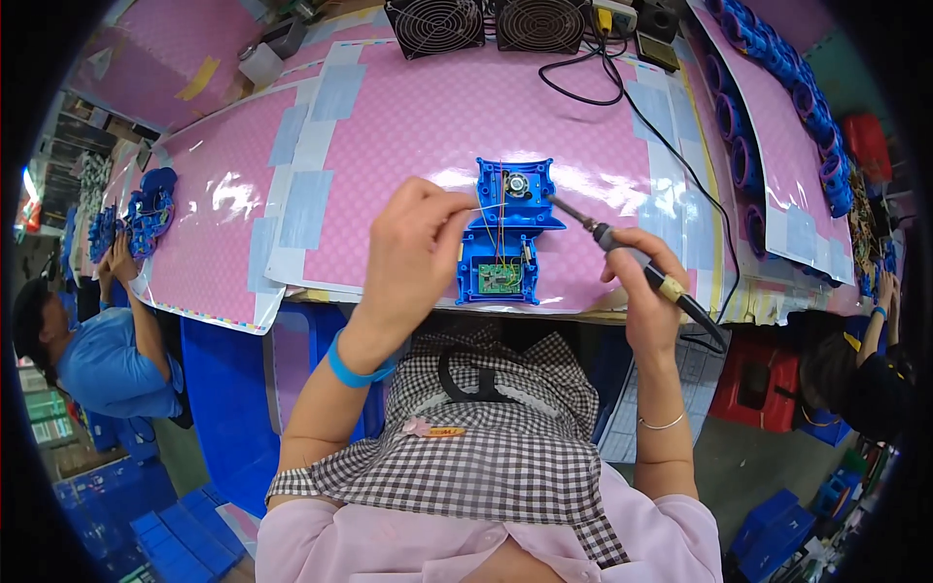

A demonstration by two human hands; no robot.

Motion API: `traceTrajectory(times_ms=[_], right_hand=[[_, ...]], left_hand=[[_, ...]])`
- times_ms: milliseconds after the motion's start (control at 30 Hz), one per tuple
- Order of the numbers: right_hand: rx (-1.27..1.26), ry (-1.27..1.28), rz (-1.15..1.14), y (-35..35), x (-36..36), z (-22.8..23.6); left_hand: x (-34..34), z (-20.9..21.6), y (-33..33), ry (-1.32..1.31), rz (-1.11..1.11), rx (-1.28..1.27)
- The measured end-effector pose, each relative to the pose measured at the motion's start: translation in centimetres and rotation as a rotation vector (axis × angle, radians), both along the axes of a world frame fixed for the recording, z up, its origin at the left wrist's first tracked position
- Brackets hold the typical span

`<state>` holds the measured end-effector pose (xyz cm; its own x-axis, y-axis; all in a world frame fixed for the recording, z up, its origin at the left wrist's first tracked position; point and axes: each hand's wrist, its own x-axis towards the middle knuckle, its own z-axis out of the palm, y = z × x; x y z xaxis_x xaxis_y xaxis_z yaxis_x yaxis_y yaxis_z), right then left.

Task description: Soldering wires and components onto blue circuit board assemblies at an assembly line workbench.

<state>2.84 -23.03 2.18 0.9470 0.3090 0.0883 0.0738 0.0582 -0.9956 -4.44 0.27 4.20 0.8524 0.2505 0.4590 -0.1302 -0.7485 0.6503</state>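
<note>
In front of me on the bench lies an opened blue plastic housing [544,220], its two halves one beyond the other. The far half holds a small round speaker [517,184]; a green circuit board [500,279] sits in the near half. Thin red and yellowish wires [501,238] run between them. My left hand [413,253] is left of the housing, thumb and forefinger pinched on a thin pale wire [483,208] that reaches toward the speaker. My right hand [649,287] grips a soldering iron [627,251], its tip pointing at the far half's right edge.
Two black fans [437,24] stand at the back. A black cord [721,214] runs down the right side. Blue round parts [743,160] line a right-hand rack. At left, a co-worker [117,350] handles blue housings [151,214]; another person [855,360] is at right.
</note>
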Motion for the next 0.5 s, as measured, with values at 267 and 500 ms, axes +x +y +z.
traceTrajectory(times_ms=[267,500], right_hand=[[-0.039,-0.074,0.045,1.4,0.0,-1.5],[-0.088,-0.124,0.044,1.6,0.4,-2.1]], left_hand=[[1.9,-0.7,-1.2,-0.019,0.044,-0.045],[2.2,-0.9,-1.2,0.026,0.044,-0.065]])
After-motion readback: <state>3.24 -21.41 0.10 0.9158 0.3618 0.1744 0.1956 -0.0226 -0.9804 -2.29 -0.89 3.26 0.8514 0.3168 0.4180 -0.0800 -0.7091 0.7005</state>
